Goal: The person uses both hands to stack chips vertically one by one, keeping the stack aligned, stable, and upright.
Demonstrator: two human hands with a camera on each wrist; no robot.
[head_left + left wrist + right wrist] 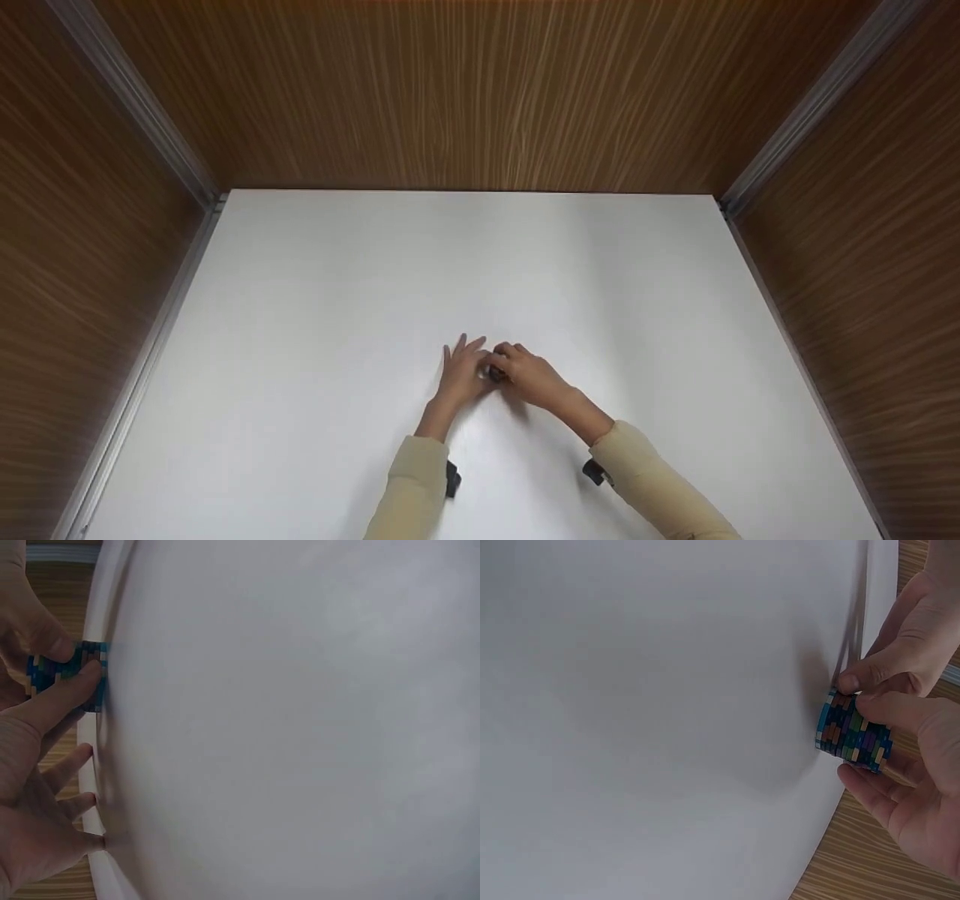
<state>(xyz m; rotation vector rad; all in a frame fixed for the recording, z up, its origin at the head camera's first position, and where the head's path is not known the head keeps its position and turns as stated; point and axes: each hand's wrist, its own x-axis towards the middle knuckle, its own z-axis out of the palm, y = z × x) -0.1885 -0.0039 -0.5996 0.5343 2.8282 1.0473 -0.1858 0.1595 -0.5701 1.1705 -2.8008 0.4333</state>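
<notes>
A short stack of poker chips [847, 731], dark blue with many-coloured edge blocks, stands upright between my two hands at the table surface. In the head view, the chips [496, 373] are a small dark shape largely covered by fingers. My left hand [459, 379] pinches the stack low down with its thumb, while its other fingers spread out towards the table. From the right, my right hand [534, 381] grips the chips round the side, thumb nearer the top. The left wrist view shows both thumbs on the chips [97, 694].
A white table [337, 300] lies under the hands. Wood-grain panels [465, 97] enclose it at the back and on both sides, with metal rails at the corners. Black wrist devices [452, 480] sit on the inner side of each beige sleeve [416, 487].
</notes>
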